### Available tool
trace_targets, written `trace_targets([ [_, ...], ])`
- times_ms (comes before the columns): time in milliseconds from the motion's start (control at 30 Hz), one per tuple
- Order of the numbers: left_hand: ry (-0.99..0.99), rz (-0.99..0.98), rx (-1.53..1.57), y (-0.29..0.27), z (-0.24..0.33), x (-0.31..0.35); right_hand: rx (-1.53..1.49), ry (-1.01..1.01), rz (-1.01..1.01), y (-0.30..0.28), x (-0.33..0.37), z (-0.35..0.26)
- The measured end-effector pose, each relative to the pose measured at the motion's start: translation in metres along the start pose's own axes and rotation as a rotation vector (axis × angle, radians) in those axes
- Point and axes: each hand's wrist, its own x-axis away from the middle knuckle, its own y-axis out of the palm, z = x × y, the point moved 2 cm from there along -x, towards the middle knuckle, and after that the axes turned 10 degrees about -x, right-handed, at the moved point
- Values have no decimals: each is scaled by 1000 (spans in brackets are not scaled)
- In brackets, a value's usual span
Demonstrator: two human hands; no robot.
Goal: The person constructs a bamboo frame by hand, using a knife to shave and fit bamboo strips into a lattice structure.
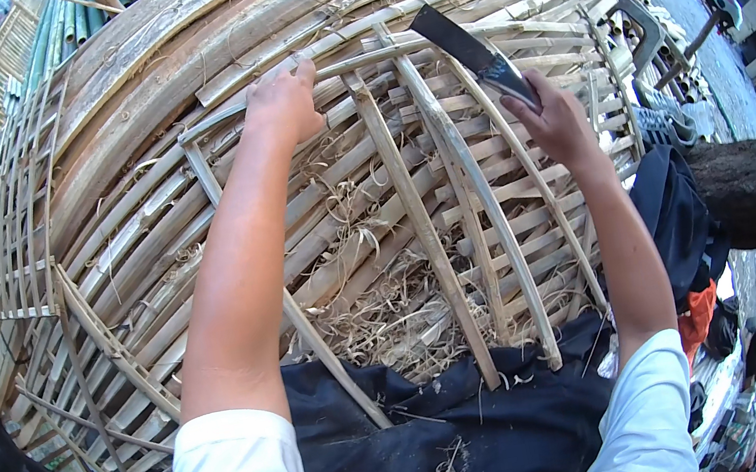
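My left hand (284,102) is closed round a long crosswise bamboo strip (369,59) at the far side of a frame of slats. In my right hand (555,118) is a machete (464,44), its broad dark blade pointing up and to the left, over the right part of the strip. Several narrow bamboo slats (417,229) run from the crosswise strip toward me, their near ends over a black cloth (386,465) across my lap. My right fingers hide the machete's handle.
Curled bamboo shavings (383,325) lie among more slats beneath the frame. Long split bamboo pieces (236,45) are stacked beyond it. A lattice panel (18,236) leans at the left. A thick brown log (749,184) and an orange cloth (699,322) are at the right.
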Motion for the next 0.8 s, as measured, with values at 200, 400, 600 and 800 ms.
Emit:
trace_targets([
  [200,15,-31,2,4,1,-2,188,-308,-28,-1,-48,29],
  [400,11,27,-50,14,-4,-2,148,-358,-42,10,-55,44],
  [600,27,18,-42,13,-3,-4,318,-304,-122,9,-69,31],
  [800,36,-5,-59,7,1,-4,302,-359,-63,4,-70,36],
])
